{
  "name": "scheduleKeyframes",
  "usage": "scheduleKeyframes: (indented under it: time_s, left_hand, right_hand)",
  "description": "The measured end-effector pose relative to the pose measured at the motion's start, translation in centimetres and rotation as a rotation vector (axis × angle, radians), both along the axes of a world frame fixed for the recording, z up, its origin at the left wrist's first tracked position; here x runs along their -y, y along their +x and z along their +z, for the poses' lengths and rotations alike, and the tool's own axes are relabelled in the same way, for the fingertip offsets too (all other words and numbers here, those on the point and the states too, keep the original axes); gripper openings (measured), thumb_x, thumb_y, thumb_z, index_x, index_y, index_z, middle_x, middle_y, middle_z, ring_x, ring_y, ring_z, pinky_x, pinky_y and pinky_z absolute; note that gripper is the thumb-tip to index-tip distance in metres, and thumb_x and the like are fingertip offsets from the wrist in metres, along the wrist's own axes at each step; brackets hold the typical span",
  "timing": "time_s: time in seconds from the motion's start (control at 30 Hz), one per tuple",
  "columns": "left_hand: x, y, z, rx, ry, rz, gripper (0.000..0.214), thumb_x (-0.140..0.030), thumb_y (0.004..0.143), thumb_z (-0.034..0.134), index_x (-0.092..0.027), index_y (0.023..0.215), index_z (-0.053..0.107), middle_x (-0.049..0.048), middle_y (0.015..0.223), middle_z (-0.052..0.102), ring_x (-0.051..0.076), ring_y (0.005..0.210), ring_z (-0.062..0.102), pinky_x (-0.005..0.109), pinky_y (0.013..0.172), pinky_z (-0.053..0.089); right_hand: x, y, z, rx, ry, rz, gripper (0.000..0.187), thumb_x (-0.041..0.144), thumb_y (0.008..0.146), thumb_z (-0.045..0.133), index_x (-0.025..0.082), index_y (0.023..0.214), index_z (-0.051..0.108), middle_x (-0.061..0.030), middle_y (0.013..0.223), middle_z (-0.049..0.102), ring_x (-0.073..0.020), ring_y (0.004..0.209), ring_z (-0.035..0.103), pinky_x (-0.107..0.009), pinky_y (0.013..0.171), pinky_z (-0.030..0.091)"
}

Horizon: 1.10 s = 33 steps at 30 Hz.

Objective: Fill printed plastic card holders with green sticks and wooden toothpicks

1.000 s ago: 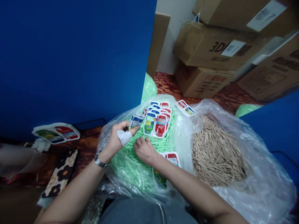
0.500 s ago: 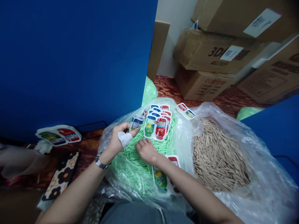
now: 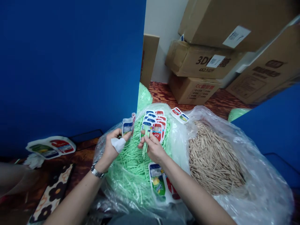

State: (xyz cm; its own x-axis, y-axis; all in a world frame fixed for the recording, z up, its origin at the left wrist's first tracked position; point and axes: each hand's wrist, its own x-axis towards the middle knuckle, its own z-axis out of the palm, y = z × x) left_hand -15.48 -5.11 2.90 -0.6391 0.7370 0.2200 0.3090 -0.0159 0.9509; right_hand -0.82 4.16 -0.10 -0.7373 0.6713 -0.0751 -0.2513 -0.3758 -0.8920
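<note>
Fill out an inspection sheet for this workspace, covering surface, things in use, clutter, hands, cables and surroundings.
Surface: dark reddish wood-grain surface, partly covered by clear plastic.
Things: green sticks and, beside them, brown sticks, each heaped in plastic; an overlapping stack of printed packs on the green sticks.
Clutter: flower-patterned object and crumpled white material at picture left.
Hands: left hand holds loose packs; right hand pinches a stick bundle.
Cables: thin dark lines by the blue panels; cord or wire, cannot tell.
Surroundings: blue panels on both sides, stacked cardboard boxes behind.
</note>
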Motion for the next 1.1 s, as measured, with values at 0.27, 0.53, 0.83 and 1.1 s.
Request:
scheduleKeyframes:
  time_s: [0.27, 0.53, 0.83, 1.1]
  left_hand:
    - [0.3, 2.4, -1.7, 0.014, -0.048, -0.093, 0.03, -0.035, 0.073, 0.069, -0.017, 0.059, 0.05, -0.0052, 0.053, 0.043, 0.009, 0.049, 0.037, 0.022, 0.047, 0.029]
    - [0.2, 4.9, -2.9, -0.262, -0.008, -0.192, 0.023, -0.027, 0.078, 0.066, -0.018, 0.063, 0.051, -0.0027, 0.061, 0.046, 0.012, 0.057, 0.042, 0.025, 0.053, 0.032]
    - [0.3, 5.4, -2.7, -0.369, -0.017, -0.229, 0.024, -0.03, 0.082, 0.061, -0.018, 0.064, 0.05, -0.0013, 0.064, 0.049, 0.013, 0.058, 0.045, 0.025, 0.056, 0.035]
    - [0.0, 5.8, -2.3, -0.404, 0.01, -0.216, 0.024, -0.029, 0.082, 0.061, -0.019, 0.064, 0.05, -0.0021, 0.061, 0.049, 0.013, 0.057, 0.046, 0.025, 0.055, 0.035]
  right_hand:
    - [-0.6, 1.2, 5.6, -0.168, 0.028, -0.206, 0.025, 0.041, 0.084, 0.057, 0.021, 0.096, 0.049, 0.0027, 0.075, 0.058, -0.0134, 0.067, 0.062, -0.034, 0.071, 0.054]
    - [-0.4, 1.1, 8.8, -0.224, 0.511, -0.399, 0.014, 0.035, 0.095, 0.039, 0.023, 0.1, 0.044, 0.0026, 0.078, 0.056, -0.0129, 0.073, 0.063, -0.037, 0.08, 0.052]
    - [-0.5, 1.5, 9.0, -0.233, 0.584, -0.403, 0.011, 0.033, 0.095, 0.039, 0.023, 0.099, 0.044, 0.0027, 0.078, 0.054, -0.0119, 0.073, 0.062, -0.036, 0.08, 0.052]
    - [0.4, 1.6, 7.3, -0.058, 0.741, -0.329, 0.015, 0.033, 0.096, 0.037, 0.022, 0.103, 0.044, -0.0021, 0.085, 0.059, -0.0161, 0.091, 0.061, -0.038, 0.087, 0.047]
